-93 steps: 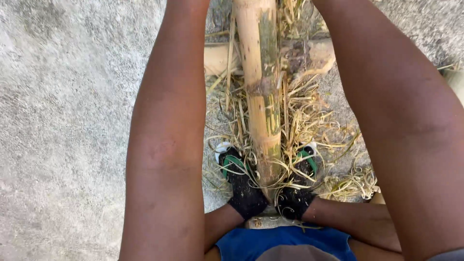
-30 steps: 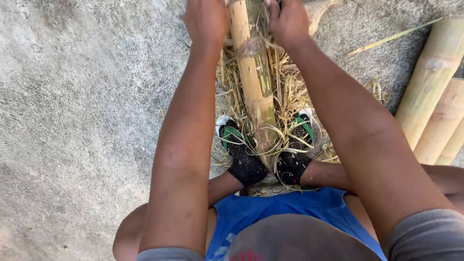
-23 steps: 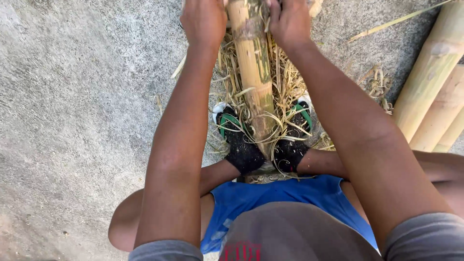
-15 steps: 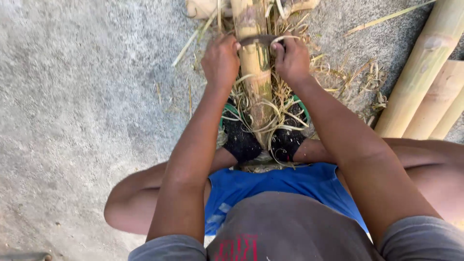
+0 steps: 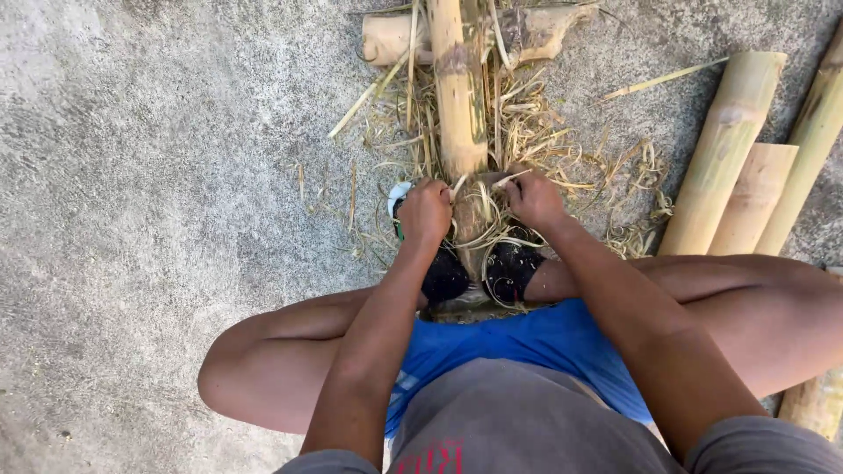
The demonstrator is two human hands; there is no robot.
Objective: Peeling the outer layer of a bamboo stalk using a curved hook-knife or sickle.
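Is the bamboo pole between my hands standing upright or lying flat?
Lying flat. The bamboo pole stretches along the concrete ground, resting on shavings, with both hands gripping its near end.

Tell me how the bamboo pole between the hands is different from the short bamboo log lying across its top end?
The bamboo pole is long and runs away from the person; the short log lies crosswise. The left hand and right hand sit on either side of the pole, while nothing touches the log. Both are pale yellow-tan bamboo among dry shavings.
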